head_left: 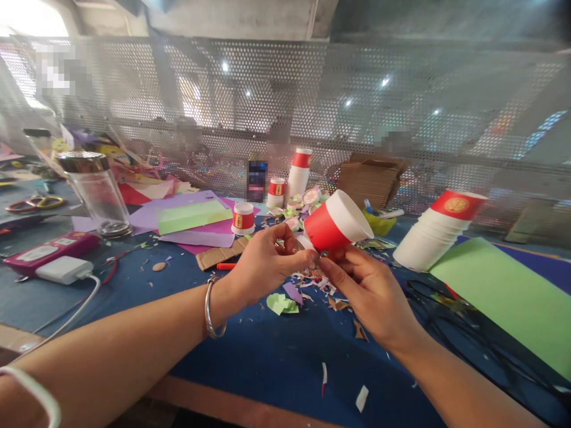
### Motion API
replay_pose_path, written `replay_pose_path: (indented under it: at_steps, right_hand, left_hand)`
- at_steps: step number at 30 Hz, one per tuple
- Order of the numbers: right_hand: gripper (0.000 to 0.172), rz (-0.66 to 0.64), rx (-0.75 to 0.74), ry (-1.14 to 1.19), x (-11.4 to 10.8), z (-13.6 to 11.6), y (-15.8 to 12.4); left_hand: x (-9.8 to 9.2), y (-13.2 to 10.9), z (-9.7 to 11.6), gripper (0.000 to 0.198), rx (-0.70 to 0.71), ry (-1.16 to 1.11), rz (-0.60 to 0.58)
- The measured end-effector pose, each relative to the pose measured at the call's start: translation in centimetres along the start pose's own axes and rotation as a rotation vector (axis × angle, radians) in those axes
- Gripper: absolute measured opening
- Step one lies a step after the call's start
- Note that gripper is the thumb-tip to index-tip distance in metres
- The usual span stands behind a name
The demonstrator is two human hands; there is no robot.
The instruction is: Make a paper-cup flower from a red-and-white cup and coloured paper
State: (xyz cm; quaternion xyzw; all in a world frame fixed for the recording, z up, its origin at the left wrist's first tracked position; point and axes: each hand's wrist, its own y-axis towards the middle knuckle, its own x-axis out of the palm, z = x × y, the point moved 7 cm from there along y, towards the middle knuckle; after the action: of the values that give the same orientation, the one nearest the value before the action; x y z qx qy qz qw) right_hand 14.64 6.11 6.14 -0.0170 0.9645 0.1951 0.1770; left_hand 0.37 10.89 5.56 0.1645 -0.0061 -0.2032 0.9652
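Observation:
A red-and-white paper cup (328, 229) is held tilted above the table, its open mouth toward the upper right. My right hand (370, 285) grips it from below, near its lower side. At the cup's base, the thumb and fingers of my left hand (267, 255) are pinched together; a small whitish edge shows there, and I cannot make out whether it is part of the cup. Below the hands lie paper scraps (283, 303) in green, purple and white. A short red-and-white paper cup (243, 219) stands upside down beyond my left hand.
Stacked paper cups (439, 232) lean at the right beside green paper sheets (504, 297) and black cables (464, 333). At left are a glass jar (104, 196), scissors (35, 205), a purple power strip (53, 252) and coloured paper (194, 217). Behind stands a perforated metal screen (250, 89).

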Motion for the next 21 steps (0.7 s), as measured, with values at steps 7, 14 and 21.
replay_pose_path:
  at_steps: [7,14,21]
  right_hand:
    - [0.027,0.000,-0.010,-0.028,0.0,0.1,0.1]
    - [0.033,0.044,0.065,-0.037,-0.4,0.7,-0.1]
    - [0.036,0.219,0.073,-0.015,-2.6,2.8,0.7]
  left_hand:
    - [0.1,0.0,-0.2,0.042,-0.022,0.002,0.004]
    - [-0.2,0.3,-0.6,0.039,-0.089,-0.092,0.019]
    - [-1.9,1.3,-1.2,0.049,-0.206,-0.177,-0.024]
